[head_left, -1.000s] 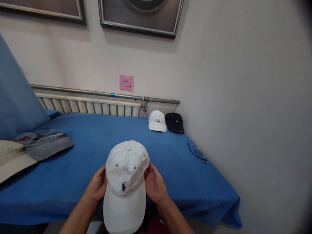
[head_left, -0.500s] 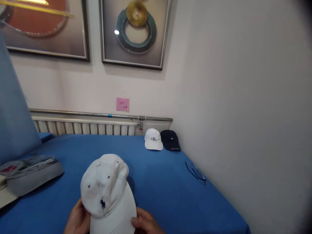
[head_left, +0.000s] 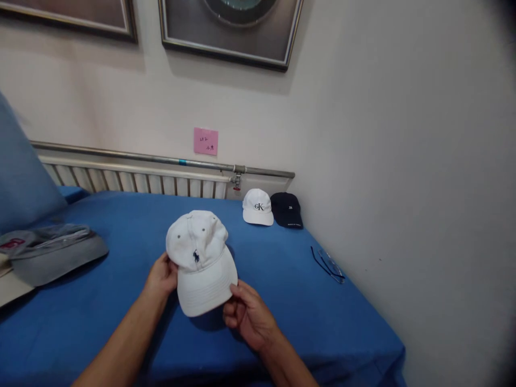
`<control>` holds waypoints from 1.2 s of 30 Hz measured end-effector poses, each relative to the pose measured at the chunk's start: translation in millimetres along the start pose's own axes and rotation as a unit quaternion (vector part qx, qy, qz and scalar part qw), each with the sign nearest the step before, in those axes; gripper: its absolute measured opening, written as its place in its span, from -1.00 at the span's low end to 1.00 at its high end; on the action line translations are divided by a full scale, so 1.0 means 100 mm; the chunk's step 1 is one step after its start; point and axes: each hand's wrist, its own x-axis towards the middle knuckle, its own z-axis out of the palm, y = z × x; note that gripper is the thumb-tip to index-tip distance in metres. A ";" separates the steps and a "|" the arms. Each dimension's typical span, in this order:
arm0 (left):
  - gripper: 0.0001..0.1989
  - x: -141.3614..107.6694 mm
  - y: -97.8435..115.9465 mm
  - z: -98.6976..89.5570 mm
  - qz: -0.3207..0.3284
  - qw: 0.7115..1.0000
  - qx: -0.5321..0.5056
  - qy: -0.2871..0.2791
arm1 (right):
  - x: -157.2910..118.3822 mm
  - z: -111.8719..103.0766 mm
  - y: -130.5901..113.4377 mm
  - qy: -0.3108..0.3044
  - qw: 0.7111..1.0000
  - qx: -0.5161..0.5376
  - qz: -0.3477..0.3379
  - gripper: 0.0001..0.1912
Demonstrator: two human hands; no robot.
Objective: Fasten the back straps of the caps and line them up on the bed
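Observation:
A white cap (head_left: 203,263) with a small dark horse-rider logo is held above the blue-covered table (head_left: 278,322), its brim toward the lower right. My left hand (head_left: 162,275) grips the cap's left side, with some fingers hidden behind it. At the brim's right edge, my right hand (head_left: 249,313) pinches the cap between thumb and fingers. Farther back on the table sit a white cap with CK letters (head_left: 258,207) and, right beside it, a black cap (head_left: 286,209).
Eyeglasses (head_left: 329,266) lie near the table's right edge. Gray headwear (head_left: 60,255) and a cream brim (head_left: 14,285) are at the left. Behind the table are a radiator (head_left: 141,181), a pipe and a pink note (head_left: 205,141) on the wall.
Both hands have carried the white cap forward and to the right, over the table, and more of my forearms shows. The view has tilted downward.

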 end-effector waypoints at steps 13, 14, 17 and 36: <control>-0.65 0.58 -0.13 0.37 -0.037 0.999 0.033 -0.009 | 0.82 -0.01 -0.57 0.013 0.999 0.036 -0.018 -0.67; -0.62 0.60 -0.16 0.36 -0.046 0.998 0.039 -0.010 | 0.93 -0.01 -0.63 0.012 0.999 0.038 -0.022 -0.68; -0.61 0.67 -0.23 0.31 -0.050 0.997 0.057 -0.003 | 1.29 0.00 -0.78 0.008 0.998 0.041 -0.039 -0.69; -0.68 1.13 -0.35 0.25 -0.157 0.981 0.103 0.044 | 3.19 -0.47 -1.05 0.086 0.992 0.062 -0.069 -0.76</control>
